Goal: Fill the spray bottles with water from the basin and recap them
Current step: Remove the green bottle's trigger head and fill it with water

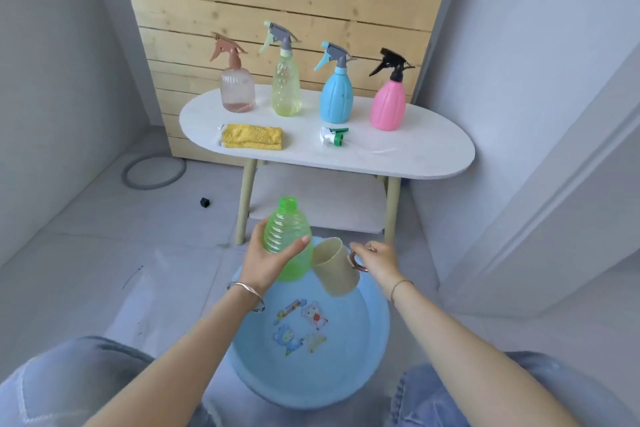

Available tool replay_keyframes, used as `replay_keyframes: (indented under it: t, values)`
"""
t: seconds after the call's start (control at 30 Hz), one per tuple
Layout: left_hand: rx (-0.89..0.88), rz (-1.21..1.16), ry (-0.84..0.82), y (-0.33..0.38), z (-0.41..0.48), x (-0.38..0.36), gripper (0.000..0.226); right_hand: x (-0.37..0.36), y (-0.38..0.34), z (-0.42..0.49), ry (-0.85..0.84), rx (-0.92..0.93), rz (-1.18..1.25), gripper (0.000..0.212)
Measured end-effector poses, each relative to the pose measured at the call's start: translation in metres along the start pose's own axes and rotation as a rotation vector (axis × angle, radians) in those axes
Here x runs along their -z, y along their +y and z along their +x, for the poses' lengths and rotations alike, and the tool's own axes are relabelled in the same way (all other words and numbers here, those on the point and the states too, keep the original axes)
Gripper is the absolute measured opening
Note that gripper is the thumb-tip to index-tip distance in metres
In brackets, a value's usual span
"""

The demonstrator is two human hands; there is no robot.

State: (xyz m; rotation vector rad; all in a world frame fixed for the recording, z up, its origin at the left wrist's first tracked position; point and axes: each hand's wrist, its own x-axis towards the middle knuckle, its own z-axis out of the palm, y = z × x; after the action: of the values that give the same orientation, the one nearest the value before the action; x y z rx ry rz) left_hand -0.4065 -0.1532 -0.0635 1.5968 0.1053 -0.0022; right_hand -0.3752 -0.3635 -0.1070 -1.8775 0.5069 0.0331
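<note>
**Both hands over the basin, one on the bottle, one on the cup**

The left hand point(266, 260) grips the green bottle point(287, 236) and the right hand point(375, 260) pinches the handle of a beige cup point(334, 267), both above the far edge of the blue basin point(367, 357) on the floor. Behind stands a white table point(415, 152) bearing four capped spray bottles in a row: a clear one point(237, 90), a yellow one point(285, 87), a blue one point(336, 94) and a pink one point(388, 104). In front of them lie a yellow cloth point(252, 137) and a loose green and white spray head point(332, 136). Nothing stands between the hands and the basin.

The green bottle is uncapped, its long axis near upright and its open neck pointing up. The cup is tilted, mouth toward the bottle, rim just beside the bottle's side.

The left hand wraps the bottle from the left, thumb across its front. The right hand reaches in from the right.
</note>
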Motion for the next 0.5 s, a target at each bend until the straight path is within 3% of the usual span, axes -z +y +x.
replay_keyframes:
  t: [0.13, 0.4, 0.5]
  values:
    - [0.086, 0.013, 0.05, -0.047, -0.003, 0.013, 0.069, -0.02, 0.062, 0.0, -0.057, -0.024, -0.253, 0.044]
    - [0.2, 0.023, 0.084, -0.094, 0.007, 0.023, 0.054, -0.036, 0.135, 0.004, -0.269, 0.207, -0.957, 0.04]
    - [0.22, 0.036, 0.105, -0.104, 0.01, 0.028, 0.053, -0.043, 0.143, 0.003, -0.285, 0.255, -1.047, 0.04]
